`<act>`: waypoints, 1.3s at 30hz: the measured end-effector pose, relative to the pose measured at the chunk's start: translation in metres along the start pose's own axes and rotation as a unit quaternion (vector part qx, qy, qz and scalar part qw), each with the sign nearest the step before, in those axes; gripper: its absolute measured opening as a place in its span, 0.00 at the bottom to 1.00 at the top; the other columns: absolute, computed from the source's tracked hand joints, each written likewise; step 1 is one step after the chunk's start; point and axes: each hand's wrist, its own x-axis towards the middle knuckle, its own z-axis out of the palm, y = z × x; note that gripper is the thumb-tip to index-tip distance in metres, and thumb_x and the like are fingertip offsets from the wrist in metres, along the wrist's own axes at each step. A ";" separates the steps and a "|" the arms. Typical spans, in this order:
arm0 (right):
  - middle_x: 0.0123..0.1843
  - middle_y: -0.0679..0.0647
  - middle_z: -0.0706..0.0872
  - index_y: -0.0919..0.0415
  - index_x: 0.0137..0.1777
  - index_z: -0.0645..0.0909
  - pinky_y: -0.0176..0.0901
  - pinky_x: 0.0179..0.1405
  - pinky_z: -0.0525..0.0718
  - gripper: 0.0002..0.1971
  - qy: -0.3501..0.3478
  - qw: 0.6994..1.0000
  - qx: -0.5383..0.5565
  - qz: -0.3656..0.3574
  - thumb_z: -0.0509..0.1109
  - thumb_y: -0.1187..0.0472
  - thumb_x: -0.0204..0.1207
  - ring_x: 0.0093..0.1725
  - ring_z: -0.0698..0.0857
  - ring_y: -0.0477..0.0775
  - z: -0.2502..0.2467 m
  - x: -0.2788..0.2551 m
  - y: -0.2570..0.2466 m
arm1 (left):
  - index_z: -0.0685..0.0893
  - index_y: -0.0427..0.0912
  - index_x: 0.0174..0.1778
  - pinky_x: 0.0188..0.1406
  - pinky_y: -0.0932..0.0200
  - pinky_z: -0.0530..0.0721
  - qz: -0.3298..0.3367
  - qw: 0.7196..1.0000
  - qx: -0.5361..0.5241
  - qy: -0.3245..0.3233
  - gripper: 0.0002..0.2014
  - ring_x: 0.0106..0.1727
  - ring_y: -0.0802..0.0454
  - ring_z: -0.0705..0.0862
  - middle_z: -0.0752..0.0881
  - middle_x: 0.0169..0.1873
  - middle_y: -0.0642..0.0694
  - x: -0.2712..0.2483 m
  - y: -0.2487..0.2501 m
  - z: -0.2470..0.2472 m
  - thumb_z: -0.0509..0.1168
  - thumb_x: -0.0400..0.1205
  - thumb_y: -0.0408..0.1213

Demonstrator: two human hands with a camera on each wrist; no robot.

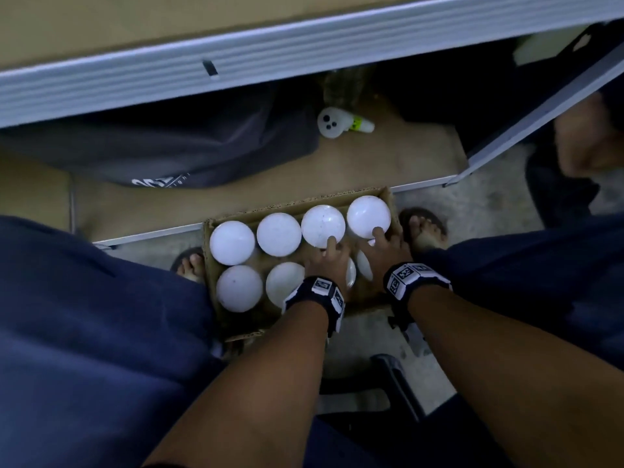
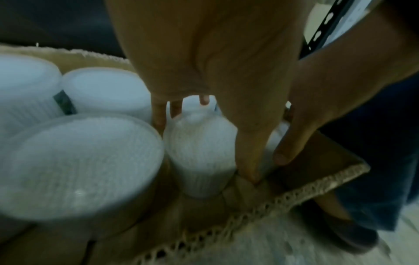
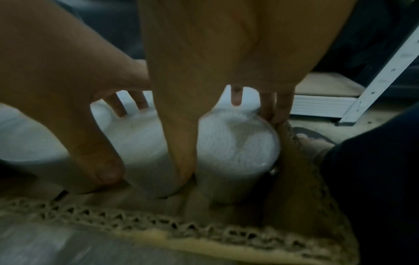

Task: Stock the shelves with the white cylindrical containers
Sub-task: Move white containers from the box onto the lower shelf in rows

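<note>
A cardboard box (image 1: 293,204) on the floor holds several white cylindrical containers (image 1: 232,243) standing upright. Both hands reach down into its near right corner. My left hand (image 1: 326,261) grips one container (image 2: 199,161), with the thumb (image 2: 249,152) on its right side and the fingers (image 2: 158,114) behind it. My right hand (image 1: 383,251) grips the neighbouring container (image 3: 238,152) by the box's right wall, thumb (image 3: 181,143) on the left and fingers (image 3: 269,105) at the far side. In the head view both held containers are mostly hidden under the hands.
A metal shelf edge (image 1: 236,59) runs overhead across the top. The low shelf board (image 1: 371,163) behind the box carries a dark cloth (image 1: 169,153) and a small white device (image 1: 332,123). Sandalled feet (image 1: 423,228) flank the box. Another person (image 1: 587,140) stands at right.
</note>
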 end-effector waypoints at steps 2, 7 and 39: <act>0.76 0.58 0.65 0.46 0.73 0.71 0.55 0.60 0.74 0.22 0.019 1.000 -0.002 0.009 0.63 0.52 0.78 0.61 0.77 0.67 0.005 0.003 -0.002 | 0.84 0.49 0.43 0.23 0.58 0.80 0.012 0.999 0.017 0.045 0.27 0.32 0.40 0.83 0.84 0.51 0.43 -0.001 0.000 0.005 0.80 0.47 0.43; 0.73 0.60 0.66 0.48 0.73 0.69 0.55 0.59 0.73 0.31 0.015 1.000 -0.020 0.011 0.70 0.47 0.70 0.58 0.79 0.65 0.011 0.009 -0.001 | 0.73 0.44 0.65 0.45 0.47 0.84 0.026 0.997 0.042 0.057 0.27 0.56 0.34 0.80 0.65 0.73 0.39 -0.005 0.002 0.003 0.71 0.70 0.31; 0.69 0.53 0.65 0.43 0.74 0.65 0.59 0.62 0.78 0.46 0.186 0.975 0.022 -0.117 0.83 0.48 0.56 0.68 0.72 0.67 -0.298 -0.198 -0.039 | 0.69 0.52 0.74 0.60 0.49 0.82 0.083 0.970 -0.040 0.226 0.44 0.65 0.42 0.77 0.71 0.65 0.47 -0.226 -0.013 -0.306 0.79 0.61 0.47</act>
